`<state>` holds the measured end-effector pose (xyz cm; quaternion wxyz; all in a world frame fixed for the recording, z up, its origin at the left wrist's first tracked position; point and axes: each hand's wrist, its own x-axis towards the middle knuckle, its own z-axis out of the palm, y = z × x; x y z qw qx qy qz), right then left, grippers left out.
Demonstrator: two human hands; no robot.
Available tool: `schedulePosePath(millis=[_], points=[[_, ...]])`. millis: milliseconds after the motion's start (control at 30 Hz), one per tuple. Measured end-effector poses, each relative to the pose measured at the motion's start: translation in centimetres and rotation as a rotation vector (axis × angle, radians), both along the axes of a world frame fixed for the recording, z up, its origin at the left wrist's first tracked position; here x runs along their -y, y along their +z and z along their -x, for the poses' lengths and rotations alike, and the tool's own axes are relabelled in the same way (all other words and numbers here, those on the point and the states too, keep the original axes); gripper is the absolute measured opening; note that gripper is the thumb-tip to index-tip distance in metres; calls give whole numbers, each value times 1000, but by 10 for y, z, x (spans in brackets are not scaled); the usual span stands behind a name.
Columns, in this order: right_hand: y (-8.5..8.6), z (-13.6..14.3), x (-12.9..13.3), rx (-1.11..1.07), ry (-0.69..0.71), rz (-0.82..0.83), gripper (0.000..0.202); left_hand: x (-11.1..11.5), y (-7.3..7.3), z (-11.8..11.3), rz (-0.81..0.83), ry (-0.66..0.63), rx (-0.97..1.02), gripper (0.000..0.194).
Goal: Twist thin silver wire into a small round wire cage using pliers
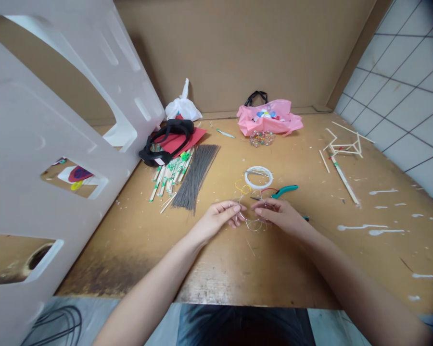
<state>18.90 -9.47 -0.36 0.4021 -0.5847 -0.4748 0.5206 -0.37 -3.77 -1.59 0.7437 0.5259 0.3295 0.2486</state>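
Observation:
Over the middle of the wooden table, a thin looped wire piece (253, 224) spans between my two hands. My left hand (226, 212) pinches its left side between thumb and fingers. On its right side, my right hand (270, 210) is closed on the wire loops. Just beyond the hands lie teal-handled pliers (286, 190), partly behind my right hand, and a white ring (259, 178) with thin metal pieces across it. A yellow wire loop (243, 186) is near the ring. One short loose wire (250, 247) rests on the table below the hands.
Grey wires (197, 178), wrapped sticks (171, 173), a black strap (173, 139) and red paper (195, 138) lie left. A white bag (184, 108) and pink bag (270, 117) stand at the back. A stick frame (346, 149) is right; a white plastic panel (75, 96) rises left.

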Motion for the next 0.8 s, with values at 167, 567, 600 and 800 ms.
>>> schedulePosePath(millis=[167, 567, 600, 800], points=[[0, -2, 1, -20, 224, 91, 21, 0, 0, 0, -74, 18, -8, 31], [-7, 1, -1, -471, -150, 46, 21, 13, -4, -10, 81, 62, 63, 33], [-8, 1, -1, -492, -147, 37, 20, 16, -6, -13, 96, 30, 51, 33], [-12, 8, 0, -508, -172, 30, 20, 26, -7, -20, 155, 138, 97, 31]])
